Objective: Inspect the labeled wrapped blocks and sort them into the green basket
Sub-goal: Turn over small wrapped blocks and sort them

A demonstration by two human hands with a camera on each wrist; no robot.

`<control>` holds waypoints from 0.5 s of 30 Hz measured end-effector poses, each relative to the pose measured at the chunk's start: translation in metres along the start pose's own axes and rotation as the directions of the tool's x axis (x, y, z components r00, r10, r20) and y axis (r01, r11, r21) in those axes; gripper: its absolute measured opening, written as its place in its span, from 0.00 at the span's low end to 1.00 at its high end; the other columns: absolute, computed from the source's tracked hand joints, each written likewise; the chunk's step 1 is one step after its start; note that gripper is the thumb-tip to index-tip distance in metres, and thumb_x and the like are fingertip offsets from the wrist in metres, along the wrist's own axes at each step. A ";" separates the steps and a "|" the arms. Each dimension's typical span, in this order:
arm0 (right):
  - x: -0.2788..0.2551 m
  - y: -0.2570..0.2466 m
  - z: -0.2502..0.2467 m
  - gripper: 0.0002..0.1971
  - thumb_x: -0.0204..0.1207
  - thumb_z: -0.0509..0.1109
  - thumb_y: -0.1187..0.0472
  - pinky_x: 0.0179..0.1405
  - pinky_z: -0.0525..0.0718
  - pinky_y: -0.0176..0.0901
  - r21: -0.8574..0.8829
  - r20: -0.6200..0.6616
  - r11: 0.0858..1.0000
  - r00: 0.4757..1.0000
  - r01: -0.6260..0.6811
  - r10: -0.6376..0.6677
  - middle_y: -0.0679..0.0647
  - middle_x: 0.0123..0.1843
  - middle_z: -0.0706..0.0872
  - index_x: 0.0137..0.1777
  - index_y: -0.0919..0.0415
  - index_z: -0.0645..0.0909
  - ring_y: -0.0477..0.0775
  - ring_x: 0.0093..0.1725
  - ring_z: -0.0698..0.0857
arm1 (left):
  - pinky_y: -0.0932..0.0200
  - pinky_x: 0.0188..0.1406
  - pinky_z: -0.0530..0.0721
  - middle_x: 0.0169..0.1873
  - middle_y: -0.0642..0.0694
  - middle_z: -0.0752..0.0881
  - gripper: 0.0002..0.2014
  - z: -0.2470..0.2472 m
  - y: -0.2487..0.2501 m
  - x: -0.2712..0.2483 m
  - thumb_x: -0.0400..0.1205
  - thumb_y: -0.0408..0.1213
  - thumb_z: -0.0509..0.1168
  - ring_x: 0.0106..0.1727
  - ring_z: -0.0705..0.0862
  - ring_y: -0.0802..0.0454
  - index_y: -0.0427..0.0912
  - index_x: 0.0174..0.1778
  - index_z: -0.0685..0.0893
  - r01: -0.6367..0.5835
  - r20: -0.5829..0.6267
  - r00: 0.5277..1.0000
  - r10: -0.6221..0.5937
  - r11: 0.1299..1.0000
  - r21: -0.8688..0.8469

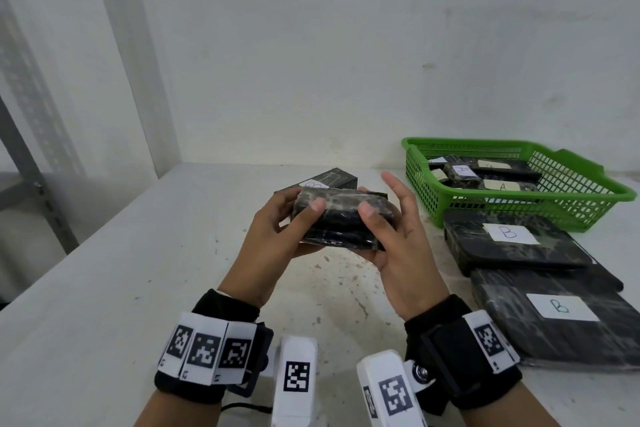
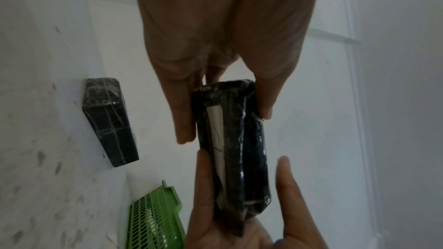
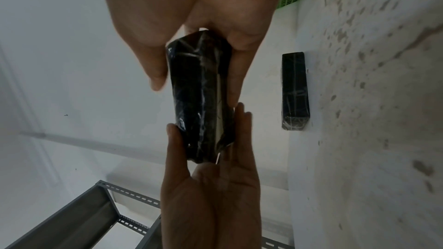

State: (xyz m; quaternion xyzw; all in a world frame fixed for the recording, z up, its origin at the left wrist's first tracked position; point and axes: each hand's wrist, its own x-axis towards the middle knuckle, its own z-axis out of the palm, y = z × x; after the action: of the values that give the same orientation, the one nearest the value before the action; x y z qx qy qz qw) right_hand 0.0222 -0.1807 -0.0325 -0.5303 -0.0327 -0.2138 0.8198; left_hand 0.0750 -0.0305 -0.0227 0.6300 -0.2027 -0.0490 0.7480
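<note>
Both thumbs press on the near top edge of the wrapped block (image 1: 341, 218), while the fingers of the left hand (image 1: 273, 239) and the right hand (image 1: 398, 239) curl under and round its two ends, so each hand is clamped on it. The right forefinger alone sticks up free. The block is held in the air, clear of the table (image 1: 138, 288), with its long axis running left to right between the palms. The wrist views show its white label (image 2: 217, 139) on the face turned away from the head camera; the letter cannot be read.

Taking the green basket (image 1: 588, 191) as the landmark, the held block is to the basket's left and a little nearer the person. The right hand is the nearer one, so I judge it would carry the block over once the label is read. Blocks marked A lie inside the basket, two larger blocks marked B (image 1: 509, 232) lie just in front of it, and another small block (image 1: 332, 178) lies well to its left, behind the hands
</note>
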 end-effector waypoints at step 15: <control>-0.001 -0.001 0.001 0.27 0.72 0.71 0.51 0.49 0.90 0.55 0.018 0.094 0.993 0.989 -0.113 0.111 0.53 0.66 0.87 0.72 0.51 0.77 0.57 0.64 0.87 | 0.57 0.43 0.87 0.52 0.43 0.89 0.11 -0.007 -0.005 0.006 0.84 0.38 0.68 0.53 0.89 0.49 0.41 0.60 0.85 -0.125 -0.032 0.992 0.123 0.987 -0.103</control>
State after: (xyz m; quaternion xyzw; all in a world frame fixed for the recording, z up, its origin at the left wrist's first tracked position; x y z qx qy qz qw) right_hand 0.0215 -0.1800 -0.0317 -0.5312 -0.0436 -0.1422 0.8341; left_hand 0.0842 -0.0270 -0.0274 0.5768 -0.2293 -0.0050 0.7840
